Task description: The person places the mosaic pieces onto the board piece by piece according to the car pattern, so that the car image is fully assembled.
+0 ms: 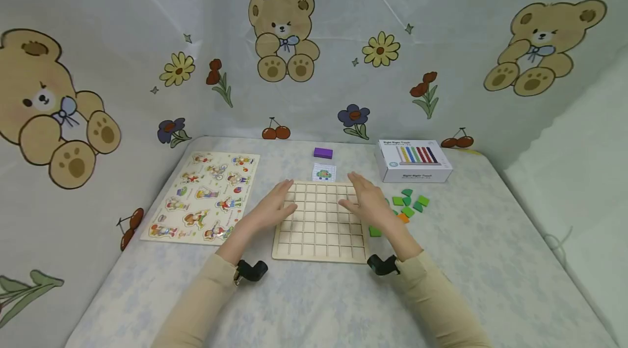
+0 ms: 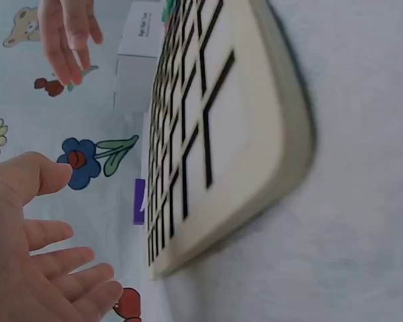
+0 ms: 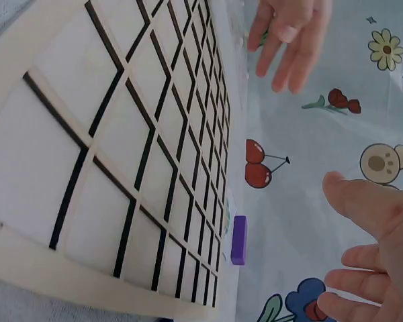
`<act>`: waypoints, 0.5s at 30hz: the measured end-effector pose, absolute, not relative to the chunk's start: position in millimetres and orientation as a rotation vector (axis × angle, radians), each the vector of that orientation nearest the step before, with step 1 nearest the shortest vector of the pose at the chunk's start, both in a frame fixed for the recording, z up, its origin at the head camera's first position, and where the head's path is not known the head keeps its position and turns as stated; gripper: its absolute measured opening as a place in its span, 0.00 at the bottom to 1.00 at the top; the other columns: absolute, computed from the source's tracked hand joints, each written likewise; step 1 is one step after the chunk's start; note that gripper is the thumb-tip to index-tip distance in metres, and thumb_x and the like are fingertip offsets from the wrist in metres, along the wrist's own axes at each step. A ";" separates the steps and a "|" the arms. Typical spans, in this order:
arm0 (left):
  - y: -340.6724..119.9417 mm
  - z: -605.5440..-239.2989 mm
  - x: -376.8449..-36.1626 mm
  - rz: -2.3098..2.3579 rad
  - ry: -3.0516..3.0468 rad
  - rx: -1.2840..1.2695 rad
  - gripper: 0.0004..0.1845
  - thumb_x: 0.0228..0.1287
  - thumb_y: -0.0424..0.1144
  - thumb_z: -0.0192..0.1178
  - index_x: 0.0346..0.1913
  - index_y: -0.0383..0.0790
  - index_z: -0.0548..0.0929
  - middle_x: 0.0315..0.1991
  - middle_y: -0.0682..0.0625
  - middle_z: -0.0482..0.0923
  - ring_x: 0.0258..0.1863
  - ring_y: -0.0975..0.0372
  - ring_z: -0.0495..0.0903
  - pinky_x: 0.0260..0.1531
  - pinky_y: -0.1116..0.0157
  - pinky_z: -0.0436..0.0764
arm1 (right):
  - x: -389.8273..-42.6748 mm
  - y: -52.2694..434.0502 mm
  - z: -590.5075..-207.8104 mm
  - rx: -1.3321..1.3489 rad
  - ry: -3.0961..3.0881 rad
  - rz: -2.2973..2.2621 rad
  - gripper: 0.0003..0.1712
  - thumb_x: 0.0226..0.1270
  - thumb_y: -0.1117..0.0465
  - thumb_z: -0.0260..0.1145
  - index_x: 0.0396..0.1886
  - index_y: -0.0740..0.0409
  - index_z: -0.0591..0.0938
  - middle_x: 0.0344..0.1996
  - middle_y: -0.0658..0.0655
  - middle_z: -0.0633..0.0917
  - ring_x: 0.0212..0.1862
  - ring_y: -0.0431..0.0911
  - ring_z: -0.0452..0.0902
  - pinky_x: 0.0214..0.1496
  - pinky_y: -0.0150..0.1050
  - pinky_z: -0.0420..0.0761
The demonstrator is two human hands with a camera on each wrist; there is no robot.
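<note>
Head view: both hands, left (image 1: 272, 207) and right (image 1: 365, 201), hover with fingers spread wide, holding nothing, over the pale wooden grid board (image 1: 320, 221), whose cells are unfilled, green tiles (image 1: 408, 202) lying beside it.

The backdrop cloth (image 1: 343, 21) reads "Bear" twice (both partly cut off); the white box's (image 1: 414, 165) print is too small to read.
</note>
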State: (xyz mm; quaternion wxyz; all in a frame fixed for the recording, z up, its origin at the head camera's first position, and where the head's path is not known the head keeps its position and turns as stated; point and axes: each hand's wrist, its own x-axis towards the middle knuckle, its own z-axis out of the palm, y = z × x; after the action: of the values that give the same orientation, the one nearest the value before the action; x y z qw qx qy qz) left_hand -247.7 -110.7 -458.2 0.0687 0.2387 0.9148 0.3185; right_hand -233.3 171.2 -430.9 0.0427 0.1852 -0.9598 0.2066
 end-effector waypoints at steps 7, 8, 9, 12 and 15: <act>-121.7 -480.9 -243.8 1.093 2.712 0.721 0.35 0.67 0.37 0.52 0.73 0.31 0.52 0.72 0.36 0.49 0.71 0.48 0.48 0.67 0.52 0.52 | -238.5 203.0 -429.5 0.532 -2.833 0.859 0.39 0.65 0.54 0.64 0.68 0.68 0.62 0.64 0.71 0.65 0.65 0.64 0.60 0.62 0.58 0.65; -122.9 -483.4 -243.3 1.107 2.709 0.709 0.35 0.67 0.36 0.52 0.73 0.31 0.52 0.72 0.36 0.50 0.71 0.48 0.49 0.67 0.52 0.52 | -239.3 207.9 -429.0 0.507 -2.828 0.873 0.38 0.65 0.54 0.64 0.68 0.68 0.64 0.64 0.71 0.66 0.64 0.63 0.62 0.61 0.58 0.66; -123.7 -485.8 -243.0 1.124 2.709 0.700 0.34 0.66 0.34 0.51 0.73 0.31 0.52 0.71 0.36 0.50 0.71 0.48 0.49 0.67 0.52 0.52 | -239.9 212.8 -428.6 0.489 -2.822 0.882 0.36 0.65 0.55 0.64 0.67 0.68 0.65 0.63 0.71 0.67 0.63 0.63 0.63 0.60 0.58 0.67; -125.3 -492.3 -242.6 1.175 2.709 0.655 0.34 0.64 0.31 0.50 0.72 0.30 0.54 0.71 0.36 0.52 0.70 0.47 0.50 0.67 0.51 0.53 | -241.8 226.7 -427.6 0.431 -2.811 0.906 0.33 0.65 0.56 0.64 0.65 0.68 0.68 0.60 0.70 0.71 0.60 0.63 0.67 0.57 0.58 0.70; -126.5 -498.5 -242.1 1.211 2.713 0.620 0.33 0.63 0.29 0.50 0.71 0.29 0.55 0.70 0.35 0.53 0.70 0.47 0.51 0.67 0.51 0.53 | -242.5 238.9 -427.9 0.371 -2.807 0.945 0.31 0.67 0.56 0.62 0.64 0.67 0.69 0.58 0.69 0.73 0.58 0.62 0.68 0.57 0.57 0.71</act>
State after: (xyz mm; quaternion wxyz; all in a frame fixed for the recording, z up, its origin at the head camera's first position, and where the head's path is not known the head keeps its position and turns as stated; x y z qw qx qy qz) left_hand -242.1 -126.5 -498.5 0.0534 0.2039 0.8926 0.3985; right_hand -242.5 238.9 -427.9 0.0781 0.1238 -0.9375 0.3156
